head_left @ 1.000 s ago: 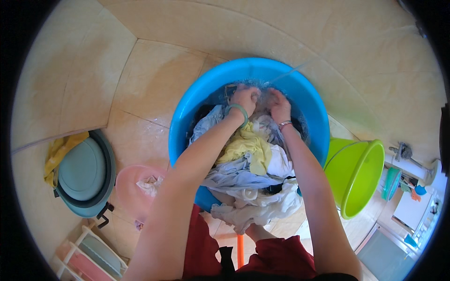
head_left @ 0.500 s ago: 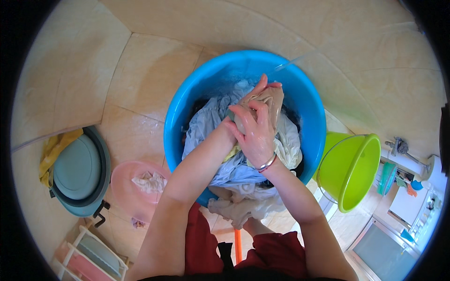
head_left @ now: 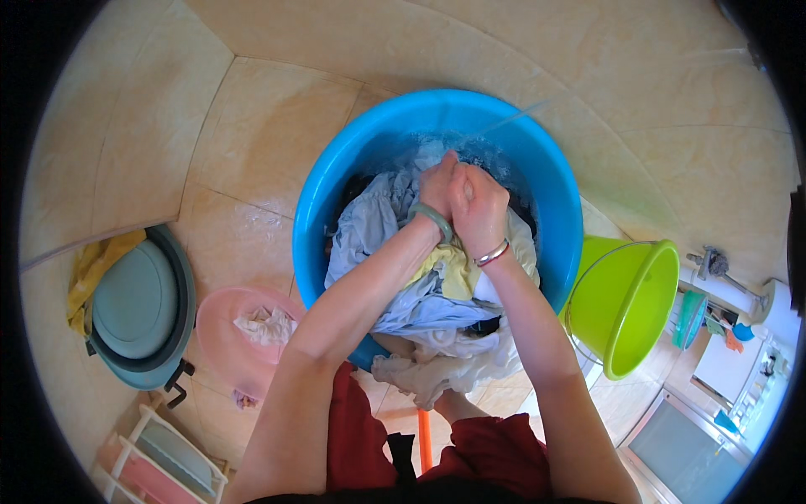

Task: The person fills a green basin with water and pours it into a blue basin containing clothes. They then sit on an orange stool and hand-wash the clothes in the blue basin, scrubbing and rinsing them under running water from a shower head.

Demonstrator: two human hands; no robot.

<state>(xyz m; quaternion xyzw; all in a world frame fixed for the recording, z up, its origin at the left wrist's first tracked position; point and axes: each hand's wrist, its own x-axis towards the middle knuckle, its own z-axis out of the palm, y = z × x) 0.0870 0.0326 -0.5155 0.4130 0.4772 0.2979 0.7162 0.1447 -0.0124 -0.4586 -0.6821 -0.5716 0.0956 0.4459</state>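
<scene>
Judged from the hands' position, the step in hand is squeezing or rubbing laundry: the heap of pale-blue, white and yellow fabric (head_left: 367,212) lies inside the large round blue plastic basin (head_left: 557,172), and the next move calls for a secure hold on one piece near the thin, clear water stream (head_left: 514,118). The left hand (head_left: 436,185) and right hand (head_left: 481,206) meet above the heap's far part, forearms converging. Both grips appear curled; whether either encloses cloth cannot be determined.
</scene>
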